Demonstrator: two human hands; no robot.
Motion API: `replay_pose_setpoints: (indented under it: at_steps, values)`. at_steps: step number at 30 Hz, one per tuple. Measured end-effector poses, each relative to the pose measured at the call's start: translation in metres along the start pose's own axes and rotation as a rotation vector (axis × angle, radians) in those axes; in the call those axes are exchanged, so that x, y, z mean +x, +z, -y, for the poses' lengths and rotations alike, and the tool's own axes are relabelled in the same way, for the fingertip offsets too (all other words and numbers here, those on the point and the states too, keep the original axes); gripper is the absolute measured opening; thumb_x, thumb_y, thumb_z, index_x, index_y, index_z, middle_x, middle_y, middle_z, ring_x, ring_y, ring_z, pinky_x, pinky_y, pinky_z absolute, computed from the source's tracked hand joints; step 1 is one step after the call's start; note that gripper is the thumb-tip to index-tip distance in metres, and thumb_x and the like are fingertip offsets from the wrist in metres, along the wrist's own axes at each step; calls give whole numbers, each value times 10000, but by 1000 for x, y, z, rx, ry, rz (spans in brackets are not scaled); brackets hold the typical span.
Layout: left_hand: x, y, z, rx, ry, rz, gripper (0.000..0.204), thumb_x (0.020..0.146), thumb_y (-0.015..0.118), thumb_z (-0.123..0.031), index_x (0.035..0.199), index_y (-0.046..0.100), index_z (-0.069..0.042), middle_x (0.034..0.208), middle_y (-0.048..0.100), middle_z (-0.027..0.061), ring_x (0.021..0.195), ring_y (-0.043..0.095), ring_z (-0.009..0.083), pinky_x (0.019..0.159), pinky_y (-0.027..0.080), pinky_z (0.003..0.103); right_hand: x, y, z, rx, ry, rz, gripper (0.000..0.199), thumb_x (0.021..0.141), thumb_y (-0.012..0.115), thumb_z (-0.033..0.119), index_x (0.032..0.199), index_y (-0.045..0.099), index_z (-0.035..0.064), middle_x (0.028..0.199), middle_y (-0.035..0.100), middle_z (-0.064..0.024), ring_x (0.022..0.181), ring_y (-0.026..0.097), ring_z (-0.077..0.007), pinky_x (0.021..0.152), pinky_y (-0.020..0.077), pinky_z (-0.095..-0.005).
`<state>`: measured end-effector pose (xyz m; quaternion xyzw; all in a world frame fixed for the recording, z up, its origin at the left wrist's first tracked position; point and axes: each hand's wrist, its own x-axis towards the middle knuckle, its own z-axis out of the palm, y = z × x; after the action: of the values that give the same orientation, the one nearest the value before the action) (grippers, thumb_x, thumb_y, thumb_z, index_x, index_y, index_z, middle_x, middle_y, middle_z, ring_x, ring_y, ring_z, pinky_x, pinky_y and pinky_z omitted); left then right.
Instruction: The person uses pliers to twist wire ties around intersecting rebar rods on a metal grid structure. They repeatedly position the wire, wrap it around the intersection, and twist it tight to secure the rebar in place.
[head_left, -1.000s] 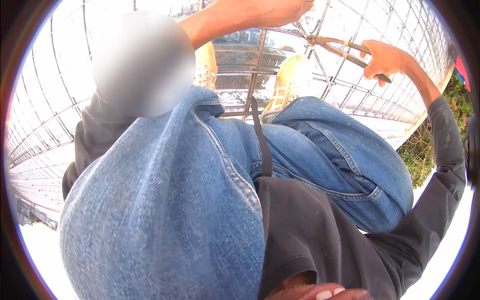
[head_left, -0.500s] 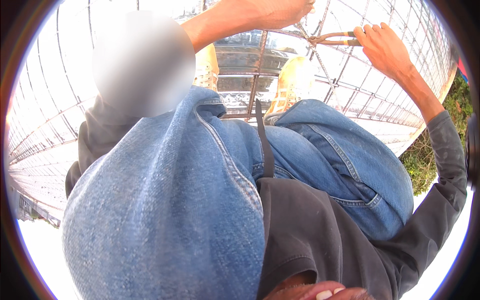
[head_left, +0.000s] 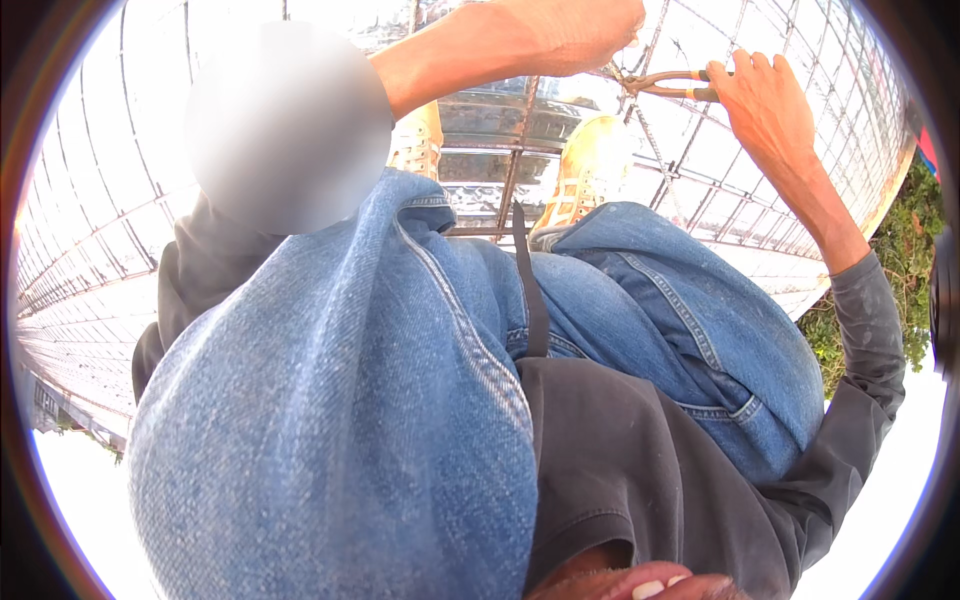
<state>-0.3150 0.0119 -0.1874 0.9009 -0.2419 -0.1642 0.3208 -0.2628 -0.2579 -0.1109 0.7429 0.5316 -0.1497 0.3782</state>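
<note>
My right hand (head_left: 768, 105) is at the top right, shut on the handles of a pair of pliers (head_left: 668, 84). The pliers lie level, with their jaws pointing left at a crossing of the rebar mesh (head_left: 700, 190). My left hand (head_left: 585, 30) is at the top centre, its fingers curled right beside the jaws; what it grips is hidden. Below the hands are my two tan shoes (head_left: 585, 170), standing on the mesh. My blue jeans (head_left: 400, 400) fill the middle of the view.
The steel rebar grid (head_left: 90, 250) spreads left and right over a pale surface. Green plants (head_left: 900, 270) grow past its right edge. My dark grey shirt (head_left: 640, 470) and a black strap (head_left: 530, 290) hang in the foreground.
My right hand has lifted a little, and the pliers have swung from a downward slant to level, closer to my left hand. The left hand has stayed at the crossing.
</note>
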Motion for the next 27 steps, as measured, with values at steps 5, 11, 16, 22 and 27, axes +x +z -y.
replay_pose_setpoints:
  at_steps: [5,11,16,22,27]
  values:
    - [0,-1,-8,16,29,-4,191,938,625,-124,952,771,0,923,767,235,890,769,400,767,605,506,-15,4,13,294,155,293,103,1047,627,128,1063,701,58,911,740,-159,876,749,-299,774,558,-468]
    - [-6,4,-13,26,101,-48,172,905,635,-97,947,773,-4,933,769,237,901,771,397,770,608,502,-8,9,2,640,164,529,97,1030,608,81,1051,672,11,857,721,-190,844,737,-372,784,577,-488]
    - [-5,5,-12,52,56,-55,168,901,633,-92,934,771,-2,924,768,240,893,772,396,761,606,503,-14,23,1,415,63,269,104,1026,580,81,1084,641,20,838,706,-183,826,730,-367,748,574,-480]
    - [-4,8,-8,20,49,-35,168,904,626,-90,906,766,3,899,766,239,872,771,398,755,607,505,-22,24,12,503,155,269,133,1059,587,150,1063,596,17,842,706,-189,812,725,-381,721,571,-489]
    - [-4,11,-8,-4,91,-89,166,906,627,-88,904,768,0,892,766,235,854,772,396,750,609,499,-34,50,19,572,304,363,167,1079,590,201,1076,598,34,881,711,-178,817,716,-385,723,562,-505]
